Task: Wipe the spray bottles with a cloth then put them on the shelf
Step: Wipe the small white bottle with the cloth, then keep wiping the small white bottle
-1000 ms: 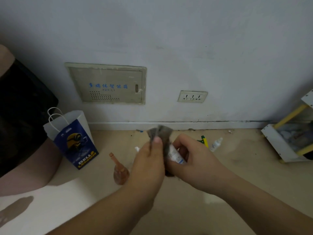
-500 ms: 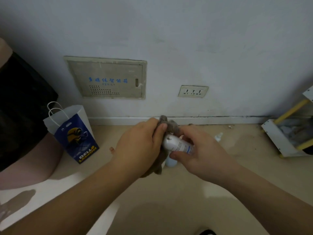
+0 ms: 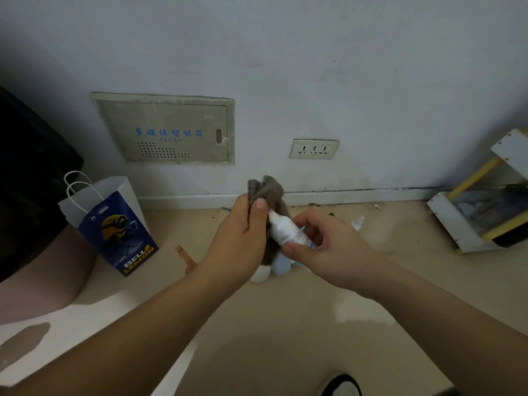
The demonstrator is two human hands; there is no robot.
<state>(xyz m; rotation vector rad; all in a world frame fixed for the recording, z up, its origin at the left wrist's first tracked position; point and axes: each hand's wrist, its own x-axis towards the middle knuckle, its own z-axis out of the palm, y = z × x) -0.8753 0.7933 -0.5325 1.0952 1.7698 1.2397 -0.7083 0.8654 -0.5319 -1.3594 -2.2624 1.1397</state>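
Wiping was the step in hand. The right hand (image 3: 323, 247) pinched the white spray bottle (image 3: 288, 234) by its lower body, thumb beneath and fingers curled over it. The bottle was tilted, its top toward the left hand (image 3: 243, 235). That hand gripped a bunched grey-brown cloth (image 3: 267, 187), thumb pressing it against the bottle's neck. The cloth rose above the grip and hung below it.

Directly beneath both grips, a pale blue bottle (image 3: 281, 262) and a white bottle (image 3: 260, 274) sat on the floor, partly hidden. The shelf (image 3: 448, 224) stood well to the right of the right-hand grip.

Judgement: the held bottle was not yet shelved. The next move called for drawing the cloth along the body while turning the bottle in the pinch, then carrying it rightward.
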